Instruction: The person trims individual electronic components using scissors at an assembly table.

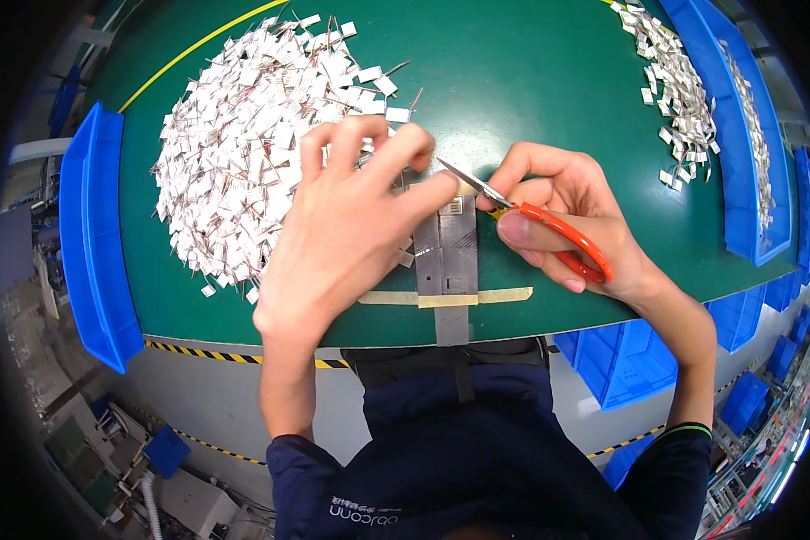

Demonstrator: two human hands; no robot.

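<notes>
My right hand (571, 216) is wrapped round a pair of scissors with orange handles (578, 236); their metal blades (471, 183) point up and left toward my left hand. My left hand (346, 211) hovers with bent fingers spread apart, between the pile and the fixture. I see nothing between its thumb and forefinger. Below the thumb lies a dark grey flat fixture (447, 247), taped to the green table. A small pale square piece with lines (455, 206) shows near its upper end, partly hidden by my thumb. A small whitish piece (406, 258) lies beside the fixture's left edge.
A large heap of small white packs with thin wires (234, 144) covers the green table (513, 81) at left. A smaller heap (679, 99) lies at far right, beside a blue bin (738, 180). Another blue bin (99, 234) stands at the left edge. Yellowish tape (504, 295) crosses near the front.
</notes>
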